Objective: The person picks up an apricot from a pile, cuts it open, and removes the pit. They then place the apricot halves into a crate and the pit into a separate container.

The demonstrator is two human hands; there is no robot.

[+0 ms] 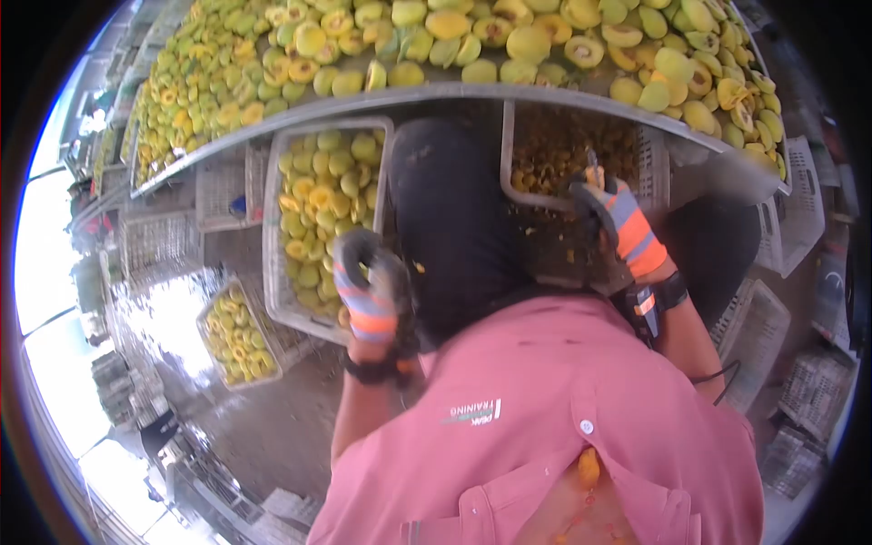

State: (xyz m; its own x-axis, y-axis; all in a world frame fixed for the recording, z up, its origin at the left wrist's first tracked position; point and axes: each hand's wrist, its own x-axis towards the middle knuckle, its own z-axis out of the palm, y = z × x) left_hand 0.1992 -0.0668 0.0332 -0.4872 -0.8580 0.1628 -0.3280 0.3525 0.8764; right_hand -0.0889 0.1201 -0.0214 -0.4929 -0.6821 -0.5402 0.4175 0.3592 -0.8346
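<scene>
Fruit (529, 44) cutting, seemingly; right hand (619, 216) clamps tool (594, 167) at near edge of scrap crate (508, 150); left hand (368, 300), hold unclear; next likely needs fruit.

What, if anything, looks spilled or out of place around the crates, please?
A few small yellow bits lie outside the crate of scraps, near the right hand, and look spilled since the rest sits inside. A yellow fleck shows on the dark trousers.
</scene>
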